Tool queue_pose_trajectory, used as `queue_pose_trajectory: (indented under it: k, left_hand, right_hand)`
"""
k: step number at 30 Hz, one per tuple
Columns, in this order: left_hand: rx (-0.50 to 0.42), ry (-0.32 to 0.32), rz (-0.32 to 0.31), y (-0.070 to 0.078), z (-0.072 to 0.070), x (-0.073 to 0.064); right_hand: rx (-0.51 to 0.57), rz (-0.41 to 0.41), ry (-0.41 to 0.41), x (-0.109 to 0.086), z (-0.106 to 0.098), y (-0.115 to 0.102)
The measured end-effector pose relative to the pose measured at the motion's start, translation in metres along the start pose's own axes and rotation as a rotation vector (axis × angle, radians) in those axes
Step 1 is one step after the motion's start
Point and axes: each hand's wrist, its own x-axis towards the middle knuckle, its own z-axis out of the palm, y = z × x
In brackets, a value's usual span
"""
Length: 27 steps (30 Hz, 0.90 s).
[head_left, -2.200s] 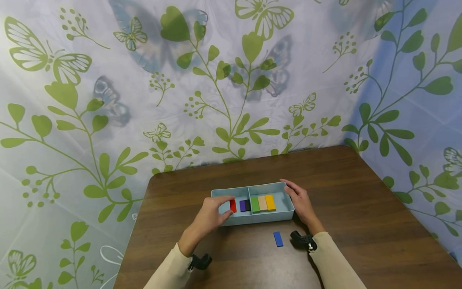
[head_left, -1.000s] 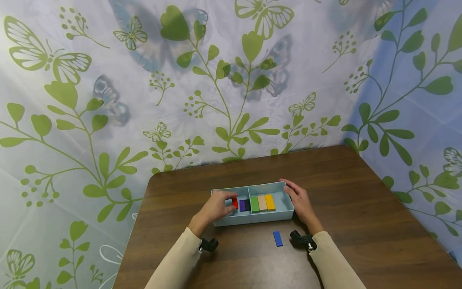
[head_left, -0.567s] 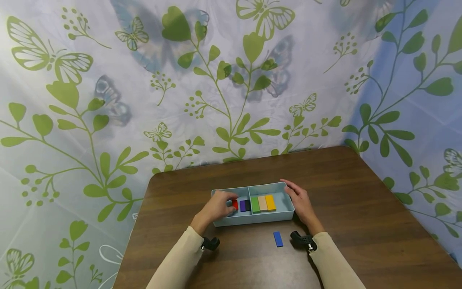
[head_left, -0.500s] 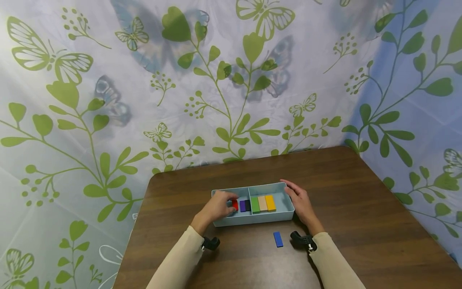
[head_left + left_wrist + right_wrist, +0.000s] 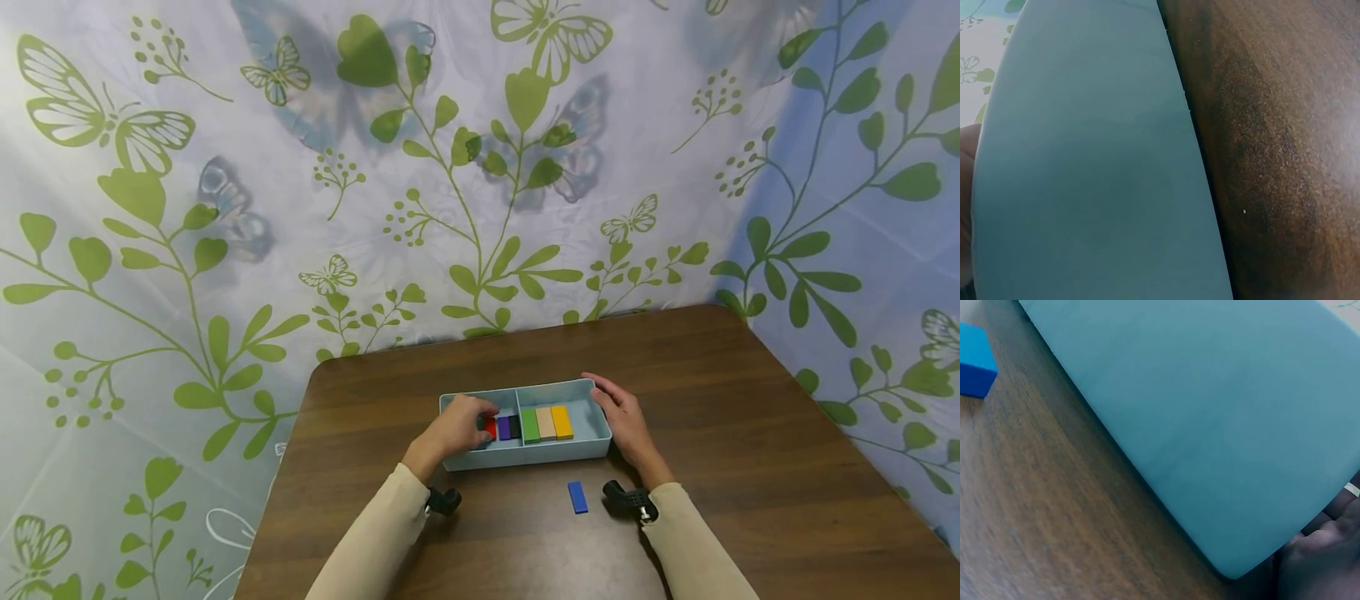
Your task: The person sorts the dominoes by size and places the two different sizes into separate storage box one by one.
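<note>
A light blue divided box [image 5: 555, 452] sits on the table, and its outer wall [image 5: 1097, 156] fills most of the left wrist view. Inside the left compartment, my left hand [image 5: 452, 427] pinches a red block [image 5: 491, 429] between thumb and fingers, just left of a purple block [image 5: 504, 428] and a black block [image 5: 514, 427]. Green [image 5: 531, 425], beige [image 5: 546, 423] and yellow [image 5: 562, 422] blocks stand side by side in the right compartment. My right hand [image 5: 626, 421] grips the box's right end, thumb at the rim. The fingers partly cover the red block.
A flat blue block [image 5: 577, 497] lies on the brown wooden table [image 5: 517, 533], in front of the box and near the right wrist's black camera mount [image 5: 628, 497]. Behind the table hangs a cloth [image 5: 450, 208] with leaves and butterflies.
My left hand has moved to the right inside the left compartment, bringing the red block up close to the purple one. The right hand, box and blue block have stayed in place.
</note>
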Motion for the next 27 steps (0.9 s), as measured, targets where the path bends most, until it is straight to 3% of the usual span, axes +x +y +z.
queue_pose_trajectory:
  k: [11, 27]
  left_hand:
    - [0.009, -0.002, 0.016, 0.003, 0.001, 0.005]
    - [-0.001, -0.017, 0.018, 0.001, 0.003, 0.006]
  right_hand:
    - [0.012, -0.021, 0.021, 0.013, -0.002, 0.038]
    - [0.001, -0.015, 0.041, 0.014, -0.001, 0.041]
